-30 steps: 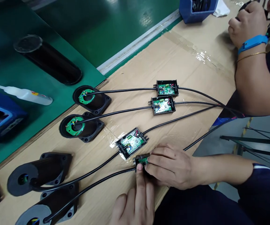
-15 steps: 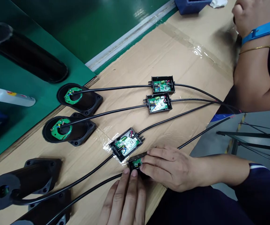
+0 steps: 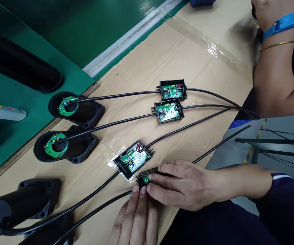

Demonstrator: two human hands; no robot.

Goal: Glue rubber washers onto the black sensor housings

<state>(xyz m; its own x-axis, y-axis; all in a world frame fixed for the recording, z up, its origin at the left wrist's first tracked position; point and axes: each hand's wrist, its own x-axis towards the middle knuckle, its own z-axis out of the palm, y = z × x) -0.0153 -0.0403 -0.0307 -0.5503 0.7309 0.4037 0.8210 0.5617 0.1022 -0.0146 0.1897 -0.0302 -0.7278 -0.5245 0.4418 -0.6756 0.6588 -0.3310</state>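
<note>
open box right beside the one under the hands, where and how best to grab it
Probably pinch this box by the outer faces of its two long walls, coming straight down from above. It lies open side up with its green board bare, and cables leave both short ends. The near side may be tight, since the box under the right hand sits close there.

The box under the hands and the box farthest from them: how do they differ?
The left hand and right hand are on the near box; no hand is on the far box.

The near box's board is mostly hidden by the right hand; the far box's board shows plainly.

Both boxes are black and hold a green board.
</note>
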